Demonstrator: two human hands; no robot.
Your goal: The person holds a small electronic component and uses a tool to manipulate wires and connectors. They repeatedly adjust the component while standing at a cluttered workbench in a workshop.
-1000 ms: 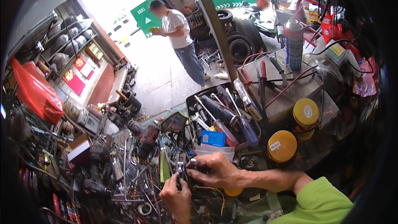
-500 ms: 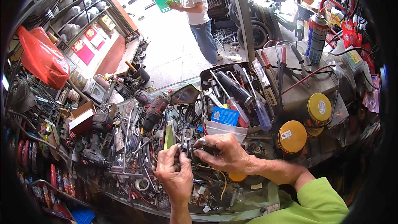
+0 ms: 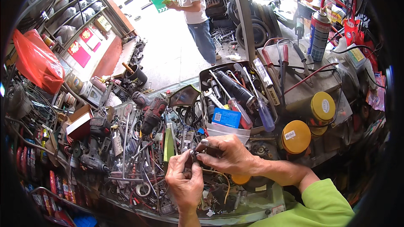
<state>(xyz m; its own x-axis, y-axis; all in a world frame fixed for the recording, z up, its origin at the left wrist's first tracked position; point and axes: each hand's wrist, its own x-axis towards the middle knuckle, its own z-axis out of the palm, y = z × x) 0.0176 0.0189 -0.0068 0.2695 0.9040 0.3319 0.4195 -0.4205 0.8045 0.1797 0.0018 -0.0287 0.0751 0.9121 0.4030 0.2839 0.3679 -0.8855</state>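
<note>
Over the cluttered workbench, my left hand point(image 3: 185, 181) is closed, pinching a small shiny metal part point(image 3: 193, 153) between thumb and forefinger. Right beside it, my right hand point(image 3: 230, 156) curls round a dark metal piece point(image 3: 210, 149); its kind is mostly hidden by the fingers. The two pieces meet or nearly meet between my fingertips; whether they touch I cannot tell. Just beyond my hands lie a clear plastic bag point(image 3: 229, 130) and a blue card point(image 3: 227, 118), by a tray point(image 3: 269, 122) of screwdrivers and other tools.
Cordless drills point(image 3: 153, 115) and loose tools crowd the bench to the left. Yellow-lidded jars point(image 3: 296, 137) and a spray can point(image 3: 319, 36) stand at the right. A roll of tape point(image 3: 143, 188) lies near the front edge. Outside, a person point(image 3: 195, 14) stands holding something small.
My left hand has moved slightly right, bringing its small metal part up against or close to the piece in my right hand. The view has shifted a little.
</note>
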